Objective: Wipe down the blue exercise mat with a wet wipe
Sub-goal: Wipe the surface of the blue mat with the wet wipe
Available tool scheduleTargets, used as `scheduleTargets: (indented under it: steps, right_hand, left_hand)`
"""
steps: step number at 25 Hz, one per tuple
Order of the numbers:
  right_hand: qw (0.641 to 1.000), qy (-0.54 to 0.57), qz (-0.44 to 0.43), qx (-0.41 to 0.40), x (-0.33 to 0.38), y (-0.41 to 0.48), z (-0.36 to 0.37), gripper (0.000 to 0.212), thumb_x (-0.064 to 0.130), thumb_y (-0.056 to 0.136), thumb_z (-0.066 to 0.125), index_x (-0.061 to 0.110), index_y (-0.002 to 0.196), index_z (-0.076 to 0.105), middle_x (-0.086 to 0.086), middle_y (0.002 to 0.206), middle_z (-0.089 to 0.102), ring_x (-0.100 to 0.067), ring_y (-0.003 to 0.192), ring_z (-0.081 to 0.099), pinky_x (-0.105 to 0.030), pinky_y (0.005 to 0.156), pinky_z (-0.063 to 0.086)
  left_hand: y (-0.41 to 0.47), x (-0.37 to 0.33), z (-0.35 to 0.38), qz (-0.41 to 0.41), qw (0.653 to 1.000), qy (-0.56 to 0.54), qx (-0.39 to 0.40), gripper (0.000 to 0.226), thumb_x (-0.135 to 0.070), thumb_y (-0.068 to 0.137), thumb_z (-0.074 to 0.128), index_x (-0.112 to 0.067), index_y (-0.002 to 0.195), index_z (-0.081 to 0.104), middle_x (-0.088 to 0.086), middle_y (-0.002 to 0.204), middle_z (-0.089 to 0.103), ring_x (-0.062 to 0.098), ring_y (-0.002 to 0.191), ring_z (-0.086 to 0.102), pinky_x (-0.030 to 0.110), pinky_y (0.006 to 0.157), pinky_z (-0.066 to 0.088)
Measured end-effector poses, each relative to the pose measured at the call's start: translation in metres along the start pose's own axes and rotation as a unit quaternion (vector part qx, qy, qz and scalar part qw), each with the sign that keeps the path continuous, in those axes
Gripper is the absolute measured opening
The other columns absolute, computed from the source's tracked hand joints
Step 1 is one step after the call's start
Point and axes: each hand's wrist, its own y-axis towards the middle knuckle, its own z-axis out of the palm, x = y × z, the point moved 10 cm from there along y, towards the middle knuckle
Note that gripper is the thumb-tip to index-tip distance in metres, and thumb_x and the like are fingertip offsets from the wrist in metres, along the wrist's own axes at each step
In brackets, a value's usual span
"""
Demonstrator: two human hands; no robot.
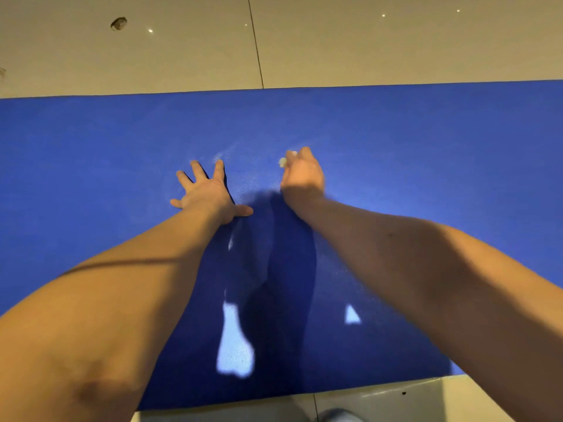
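Note:
The blue exercise mat [426, 147] lies across the whole view on a tiled floor. My left hand [207, 193] rests flat on the mat near its middle with the fingers spread. To the right of it, my right hand [303, 175] has its fingers curled round a small bunched white wet wipe [283, 161], of which only a bit shows at the fingertips, pressed to the mat. Both forearms reach forward over the mat. Faint pale streaks mark the mat just beyond the left fingers.
Beige floor tiles [182, 50] lie beyond the mat's far edge, with a small dark mark [118, 23] at the upper left. More tile [380, 400] shows at the mat's near edge. Bright light patches [234, 345] fall on the mat between my arms.

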Motion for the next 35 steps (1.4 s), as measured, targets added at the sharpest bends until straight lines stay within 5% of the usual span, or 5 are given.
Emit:
scheduleTargets:
  steps: [7,17,27,31,35]
  right_hand:
    - [0.973,-0.007,-0.229,-0.008,0.076,-0.028,0.021,0.020,0.008,0.069,0.077,0.012,0.069,0.057,-0.004,0.071,0.050,-0.020,0.057,0.043,-0.028,0.051,0.031]
    - [0.997,-0.071,-0.003,-0.016,-0.042,0.049,-0.021,0.020,-0.003,0.084,0.050,0.004,0.098,0.062,-0.014,0.112,0.054,-0.032,0.102,0.051,-0.035,0.082,0.042]
    - [0.976,0.046,-0.201,0.071,0.077,0.006,0.038,0.012,-0.004,0.081,0.059,0.007,0.076,0.058,-0.011,0.080,0.045,-0.024,0.069,0.038,-0.038,0.059,0.036]
    - [0.986,0.041,-0.153,0.048,0.045,0.025,0.005,0.032,0.025,0.096,0.045,0.023,0.066,0.056,-0.005,0.084,0.063,-0.022,0.090,0.051,-0.033,0.071,0.038]
    - [0.997,0.016,-0.072,0.017,-0.004,0.043,-0.018,0.036,0.010,0.092,0.043,0.027,0.063,0.056,0.003,0.092,0.056,-0.020,0.099,0.052,-0.028,0.082,0.045]
  left_hand:
    - [0.001,0.001,-0.002,0.005,1.000,0.025,-0.013,0.136,-0.078,0.057,0.079,-0.045,0.157,-0.006,-0.001,0.165,-0.012,0.036,0.151,-0.006,0.068,0.106,0.036]
    - [0.004,0.001,-0.001,-0.001,1.000,0.017,-0.008,0.135,-0.073,0.059,0.082,-0.046,0.157,-0.007,-0.002,0.165,-0.014,0.036,0.152,-0.009,0.069,0.108,0.033]
    - [0.005,0.001,-0.002,0.001,0.999,0.039,-0.012,0.135,-0.078,0.059,0.078,-0.045,0.157,-0.008,-0.001,0.165,-0.011,0.039,0.150,-0.003,0.070,0.104,0.037]
    - [0.007,0.002,-0.001,-0.008,0.999,0.031,-0.006,0.136,-0.076,0.058,0.081,-0.046,0.157,-0.008,-0.002,0.164,-0.012,0.037,0.151,-0.007,0.070,0.105,0.035]
    - [0.008,0.001,-0.001,-0.008,1.000,0.028,-0.006,0.137,-0.076,0.056,0.082,-0.046,0.156,-0.006,-0.001,0.164,-0.010,0.037,0.151,-0.008,0.069,0.104,0.036]
